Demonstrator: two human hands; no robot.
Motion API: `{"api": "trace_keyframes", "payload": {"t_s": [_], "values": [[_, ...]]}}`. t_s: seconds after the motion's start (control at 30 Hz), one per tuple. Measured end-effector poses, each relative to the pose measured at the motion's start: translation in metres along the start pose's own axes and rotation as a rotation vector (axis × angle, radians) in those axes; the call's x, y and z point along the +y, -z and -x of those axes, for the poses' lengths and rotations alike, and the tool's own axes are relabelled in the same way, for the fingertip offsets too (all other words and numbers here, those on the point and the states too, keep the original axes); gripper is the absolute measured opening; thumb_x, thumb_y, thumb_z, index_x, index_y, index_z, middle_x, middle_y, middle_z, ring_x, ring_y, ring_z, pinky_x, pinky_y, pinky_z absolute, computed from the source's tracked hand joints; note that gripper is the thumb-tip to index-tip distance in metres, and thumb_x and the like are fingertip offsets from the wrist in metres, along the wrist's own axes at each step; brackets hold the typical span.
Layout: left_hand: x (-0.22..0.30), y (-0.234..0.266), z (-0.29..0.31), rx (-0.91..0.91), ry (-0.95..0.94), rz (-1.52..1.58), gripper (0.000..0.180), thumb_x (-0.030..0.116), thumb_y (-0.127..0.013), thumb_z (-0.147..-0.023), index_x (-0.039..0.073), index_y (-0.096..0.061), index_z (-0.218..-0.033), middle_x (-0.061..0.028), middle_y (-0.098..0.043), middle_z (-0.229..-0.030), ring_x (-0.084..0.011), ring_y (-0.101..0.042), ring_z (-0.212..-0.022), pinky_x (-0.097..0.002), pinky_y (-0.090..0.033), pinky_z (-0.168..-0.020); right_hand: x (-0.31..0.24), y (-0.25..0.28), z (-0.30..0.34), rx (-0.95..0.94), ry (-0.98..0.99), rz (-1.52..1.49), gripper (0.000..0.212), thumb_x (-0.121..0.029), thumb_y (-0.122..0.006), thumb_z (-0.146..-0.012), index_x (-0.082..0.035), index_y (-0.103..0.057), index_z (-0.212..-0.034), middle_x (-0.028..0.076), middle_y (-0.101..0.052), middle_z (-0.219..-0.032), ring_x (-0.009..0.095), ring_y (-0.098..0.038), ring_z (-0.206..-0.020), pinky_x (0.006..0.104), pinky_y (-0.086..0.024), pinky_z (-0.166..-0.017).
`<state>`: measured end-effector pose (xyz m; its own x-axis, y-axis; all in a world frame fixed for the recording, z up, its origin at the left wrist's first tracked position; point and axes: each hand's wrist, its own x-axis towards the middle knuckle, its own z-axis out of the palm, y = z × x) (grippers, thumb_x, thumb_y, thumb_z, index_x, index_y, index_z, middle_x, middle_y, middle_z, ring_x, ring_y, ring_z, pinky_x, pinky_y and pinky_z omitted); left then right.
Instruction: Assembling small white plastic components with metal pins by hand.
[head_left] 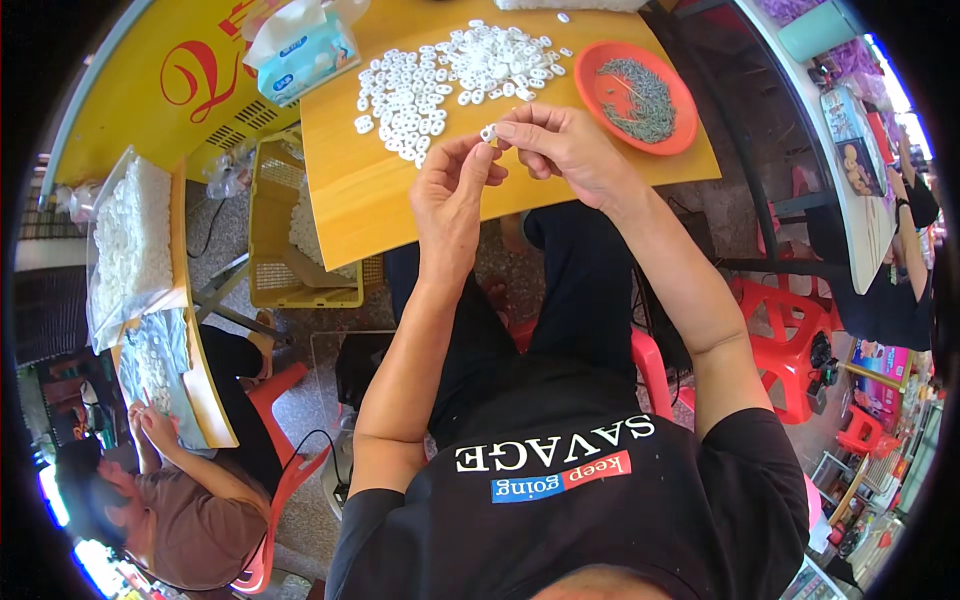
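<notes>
Over the near part of the yellow table, my two hands meet at their fingertips. A small white oval piece with holes (488, 132) sits between them. My left hand (449, 200) pinches it from below with the thumb and fingers. From the right, the thumb and forefinger of my right hand (565, 145) close on the same piece. Whether a smaller part is also between the fingers is too small to tell. Just beyond my hands lie a spread of like white pieces (400, 95) and a denser heap of them (500, 58).
Right of my hands stands an orange bowl (683, 135) with many thin grey metal bits. A tissue pack (300, 65) is at the table's far left. Below it stands a yellow crate (262, 220). A co-worker (190, 510) sits at a side table, left. Red stools (780, 350) stand right.
</notes>
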<state>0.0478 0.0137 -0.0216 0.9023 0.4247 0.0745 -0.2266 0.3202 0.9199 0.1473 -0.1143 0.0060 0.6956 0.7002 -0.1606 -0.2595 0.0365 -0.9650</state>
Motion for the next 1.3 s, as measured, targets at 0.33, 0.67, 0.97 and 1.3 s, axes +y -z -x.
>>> {"api": "trace_keyframes", "payload": {"t_s": [0.33, 0.67, 0.97, 1.3], "values": [[0.000, -0.005, 0.003, -0.011, 0.011, -0.035, 0.016, 0.014, -0.060, -0.095, -0.002, -0.060, -0.100, -0.0038, -0.062, -0.085, -0.0096, -0.059, -0.075, -0.0223, -0.047, -0.071, -0.001, -0.009, 0.025, 0.092, 0.264, 0.227, 0.019, -0.020, -0.065, -0.092, -0.003, -0.065, -0.099, -0.004, -0.061, -0.079, 0.000, -0.051, -0.066, 0.0170, -0.040, -0.057], [-0.009, -0.007, 0.005, -0.119, 0.110, 0.015, 0.015, 0.012, -0.060, -0.095, -0.001, -0.058, -0.102, -0.0060, -0.063, -0.085, -0.0122, -0.060, -0.076, -0.0256, -0.049, -0.073, -0.002, -0.007, 0.042, 0.236, 0.340, 0.464, 0.014, -0.013, -0.066, -0.089, 0.001, -0.066, -0.092, 0.000, -0.063, -0.077, 0.003, -0.054, -0.068, 0.0202, -0.044, -0.058], [-0.025, -0.006, -0.010, -0.138, 0.137, 0.031, 0.014, 0.010, -0.060, -0.094, -0.001, -0.057, -0.100, -0.0121, -0.067, -0.092, -0.0186, -0.066, -0.078, -0.0293, -0.052, -0.073, -0.002, 0.082, 0.023, 0.417, 0.471, 0.854, 0.014, -0.013, -0.066, -0.088, -0.001, -0.068, -0.094, 0.001, -0.066, -0.082, 0.006, -0.056, -0.070, 0.0229, -0.046, -0.063], [-0.046, 0.002, -0.016, -0.097, 0.177, -0.005, 0.013, 0.008, -0.062, -0.093, -0.001, -0.056, -0.100, -0.0110, -0.066, -0.092, -0.0161, -0.064, -0.076, -0.0275, -0.050, -0.073, -0.018, 0.190, 0.007, 0.442, 0.340, 1.459, 0.014, -0.019, -0.062, -0.087, -0.010, -0.069, -0.096, 0.009, -0.064, -0.091, 0.028, -0.064, -0.084, 0.0380, -0.050, -0.074]]}}
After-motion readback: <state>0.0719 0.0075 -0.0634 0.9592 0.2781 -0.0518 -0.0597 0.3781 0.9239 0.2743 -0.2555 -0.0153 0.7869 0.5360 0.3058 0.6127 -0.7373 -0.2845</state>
